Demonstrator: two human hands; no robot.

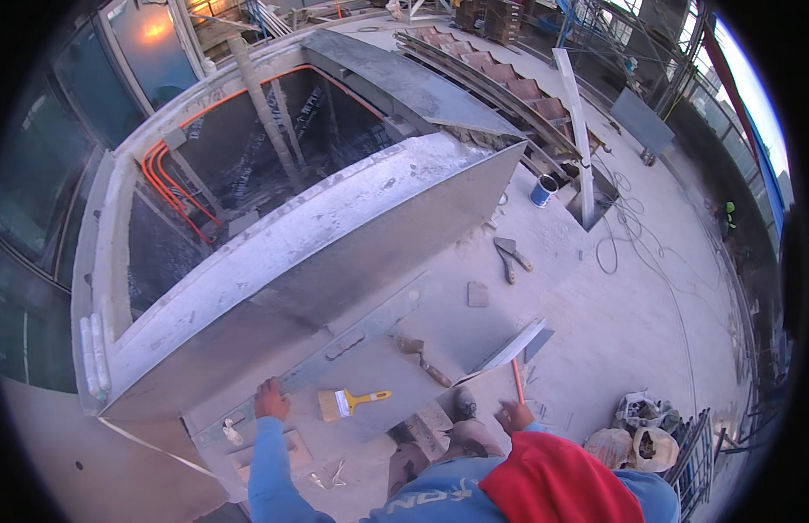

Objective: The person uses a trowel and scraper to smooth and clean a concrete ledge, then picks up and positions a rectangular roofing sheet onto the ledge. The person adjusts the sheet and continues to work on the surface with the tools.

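My left hand point(271, 398) rests with fingers stretched out on a long flat grey strip point(310, 370) at the foot of the low wall. To its right lies a wide paintbrush point(352, 402) with a yellow handle. My right hand point(515, 417) is closed at the lower end of a thin orange stick point(517, 381), its fingers partly hidden by my sleeve. Beside that hand, a white-edged sheet point(509, 345) leans up from the floor. A trowel point(424, 361) with a brown handle lies between my hands, nearer the wall.
Ahead, the low wall point(335, 288) borders a deep pit point(248, 166) with orange conduits point(165, 187). Snips point(512, 258), a small square tile point(478, 294) and a blue can point(543, 190) sit on the floor. Bags point(642, 436) stand at right; cables point(631, 227) trail beyond.
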